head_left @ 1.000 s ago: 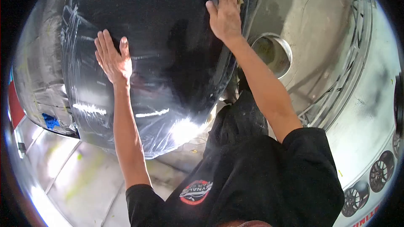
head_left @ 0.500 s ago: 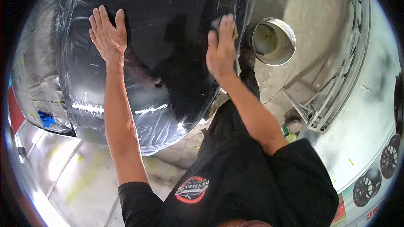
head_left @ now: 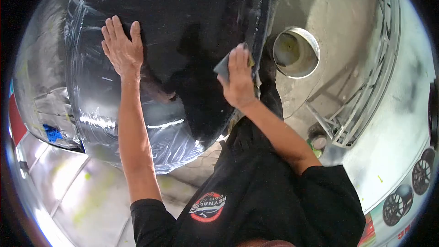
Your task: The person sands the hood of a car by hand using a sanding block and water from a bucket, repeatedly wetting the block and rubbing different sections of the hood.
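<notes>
A glossy black car panel (head_left: 183, 0), streaked with whitish residue along its edges, lies beneath both hands. My left hand (head_left: 122, 48) rests flat on its left part, fingers stretched and thumb apart, holding nothing. Near the right edge of the panel, my right hand (head_left: 240, 80) presses down a grey sheet that looks like sandpaper (head_left: 222, 68). The sheet's corner sticks out left of the fingers, and a yellowish bit shows at their right. The rest of it is hidden under the hand.
A bucket (head_left: 312, 50) with murky liquid stands on the floor right of the panel. Farther right lies a metal lattice frame (head_left: 359, 110). Small containers (head_left: 318, 143) sit near my right elbow. Crinkled plastic covering (head_left: 178, 155) and blue tape (head_left: 52, 132) appear at the left and lower edges.
My right hand has slid down toward me along the panel's edge, and more of the sandpaper shows. My left hand appears slightly lower, largely with the shifted view.
</notes>
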{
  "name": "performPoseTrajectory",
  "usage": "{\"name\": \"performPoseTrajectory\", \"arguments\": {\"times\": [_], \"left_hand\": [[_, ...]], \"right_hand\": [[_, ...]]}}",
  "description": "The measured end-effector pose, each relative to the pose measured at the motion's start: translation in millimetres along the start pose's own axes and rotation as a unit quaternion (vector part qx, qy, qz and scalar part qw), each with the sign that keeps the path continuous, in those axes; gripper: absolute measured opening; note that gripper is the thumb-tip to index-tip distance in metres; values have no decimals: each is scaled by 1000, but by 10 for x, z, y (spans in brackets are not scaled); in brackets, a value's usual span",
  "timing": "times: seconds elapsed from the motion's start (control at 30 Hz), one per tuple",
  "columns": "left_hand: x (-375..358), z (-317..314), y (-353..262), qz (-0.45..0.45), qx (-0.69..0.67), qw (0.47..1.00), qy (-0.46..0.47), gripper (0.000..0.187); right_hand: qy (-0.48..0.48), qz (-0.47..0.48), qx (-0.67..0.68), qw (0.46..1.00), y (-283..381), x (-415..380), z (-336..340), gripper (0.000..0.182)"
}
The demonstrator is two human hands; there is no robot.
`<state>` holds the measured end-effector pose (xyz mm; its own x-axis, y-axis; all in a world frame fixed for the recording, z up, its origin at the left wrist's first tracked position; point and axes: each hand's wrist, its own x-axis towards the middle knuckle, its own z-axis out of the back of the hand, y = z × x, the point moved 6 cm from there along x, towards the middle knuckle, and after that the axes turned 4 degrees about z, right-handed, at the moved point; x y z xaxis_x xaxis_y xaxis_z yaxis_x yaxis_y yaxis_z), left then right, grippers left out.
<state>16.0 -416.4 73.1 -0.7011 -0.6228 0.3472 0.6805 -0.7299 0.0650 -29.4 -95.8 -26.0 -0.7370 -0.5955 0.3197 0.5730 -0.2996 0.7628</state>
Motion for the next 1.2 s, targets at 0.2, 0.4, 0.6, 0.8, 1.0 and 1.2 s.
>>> {"name": "performPoseTrajectory", "arguments": {"times": [0.2,0.4,0.6,0.8,1.0,1.2], "left_hand": [[-50,-10,34,3,-7,1000,-5,82],[-35,5,9,15,15,1000,-6,80],[-26,-3,24,0,-2,1000,-16,85],[-33,10,25,10,4,999,-34,83],[-35,10,18,12,15,999,-33,79],[-32,19,6,16,29,999,-24,74]], "right_hand": [[-52,46,-59,996,-697,1627,55,60],[117,73,-16,990,117,312,-37,82],[18,92,-39,995,-561,1727,35,70],[120,112,-41,986,163,882,-128,82],[37,194,-73,978,-307,1898,-43,59],[1,119,-93,989,-183,1814,-133,61]]}}
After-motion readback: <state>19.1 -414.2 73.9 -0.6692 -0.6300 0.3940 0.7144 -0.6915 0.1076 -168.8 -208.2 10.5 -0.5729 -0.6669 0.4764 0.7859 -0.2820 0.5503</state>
